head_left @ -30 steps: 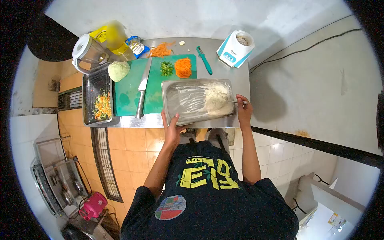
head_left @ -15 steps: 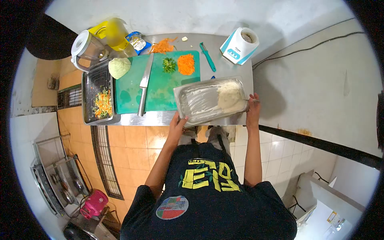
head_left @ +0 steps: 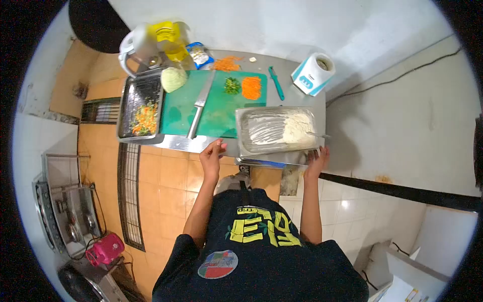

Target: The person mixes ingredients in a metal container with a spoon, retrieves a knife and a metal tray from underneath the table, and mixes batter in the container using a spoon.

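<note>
At the front edge of the worktop (head_left: 308, 100), the left hand (head_left: 212, 153) is just beside the pan (head_left: 279, 150), its fingers bent and its thumb close to them; I cannot tell if this grip is closed. The right hand (head_left: 317, 162) is by the pan's near right corner, its fingers apart; whether it touches the metal is not clear. The pan sits in front of the peeler (head_left: 276, 83) and covers a corner of the green board (head_left: 176, 113). White mix (head_left: 298, 128) lies in its right part, with a handle (head_left: 320, 135) sticking out over the rim. On the board are the knife (head_left: 200, 104), greens (head_left: 232, 86), shredded carrot (head_left: 251, 88) and, at the far left corner, cabbage (head_left: 173, 79). Farther left stands the tray (head_left: 138, 94) with chopped vegetables (head_left: 145, 121).
</note>
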{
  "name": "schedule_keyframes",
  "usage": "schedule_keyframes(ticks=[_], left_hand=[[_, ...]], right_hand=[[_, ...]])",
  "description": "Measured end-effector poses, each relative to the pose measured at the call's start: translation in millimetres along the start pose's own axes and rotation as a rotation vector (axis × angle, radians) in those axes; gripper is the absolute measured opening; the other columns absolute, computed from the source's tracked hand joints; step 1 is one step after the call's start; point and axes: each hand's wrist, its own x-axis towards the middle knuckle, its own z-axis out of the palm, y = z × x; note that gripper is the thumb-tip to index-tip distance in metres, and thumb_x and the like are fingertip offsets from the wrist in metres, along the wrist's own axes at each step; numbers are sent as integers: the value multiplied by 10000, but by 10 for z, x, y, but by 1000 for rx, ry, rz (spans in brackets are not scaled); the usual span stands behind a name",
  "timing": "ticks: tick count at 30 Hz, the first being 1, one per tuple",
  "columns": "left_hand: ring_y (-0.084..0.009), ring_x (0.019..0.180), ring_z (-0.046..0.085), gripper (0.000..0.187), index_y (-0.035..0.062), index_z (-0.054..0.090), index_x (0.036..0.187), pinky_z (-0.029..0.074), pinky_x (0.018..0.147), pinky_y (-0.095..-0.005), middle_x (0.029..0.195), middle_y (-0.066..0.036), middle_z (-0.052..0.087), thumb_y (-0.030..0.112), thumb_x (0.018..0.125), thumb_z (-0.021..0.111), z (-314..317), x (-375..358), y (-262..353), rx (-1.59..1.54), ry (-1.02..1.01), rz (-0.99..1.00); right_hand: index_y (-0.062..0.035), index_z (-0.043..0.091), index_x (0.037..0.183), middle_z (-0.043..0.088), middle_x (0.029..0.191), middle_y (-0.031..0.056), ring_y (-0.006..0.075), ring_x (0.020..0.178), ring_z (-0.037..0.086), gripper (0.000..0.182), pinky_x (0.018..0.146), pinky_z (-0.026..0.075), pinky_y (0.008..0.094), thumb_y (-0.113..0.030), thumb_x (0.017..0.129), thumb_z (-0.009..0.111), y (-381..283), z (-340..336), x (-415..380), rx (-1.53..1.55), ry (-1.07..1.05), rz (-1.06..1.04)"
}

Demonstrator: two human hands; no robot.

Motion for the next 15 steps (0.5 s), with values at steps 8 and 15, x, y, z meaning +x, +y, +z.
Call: schedule_keyframes(ticks=[8,15], left_hand=[[-215,866,676,240,52,707,1121,529,784,-354,960,-97,739,216,954,656,-544,965,410,523,152,530],[-346,980,592,286,115,676,1200,469,872,-444,1026,-118,699,171,919,671,-683,764,553,897,277,880]], right_hand=[[-47,600,1028,609,985,26,149,908,564,342,797,449,330,-344,1079,438,440,-306,-932,-271,-18,-331],[-13,654,928,630,860,50,131,823,592,246,761,492,317,-237,1020,606,1057,-643,-1739,-490,-460,-149]])
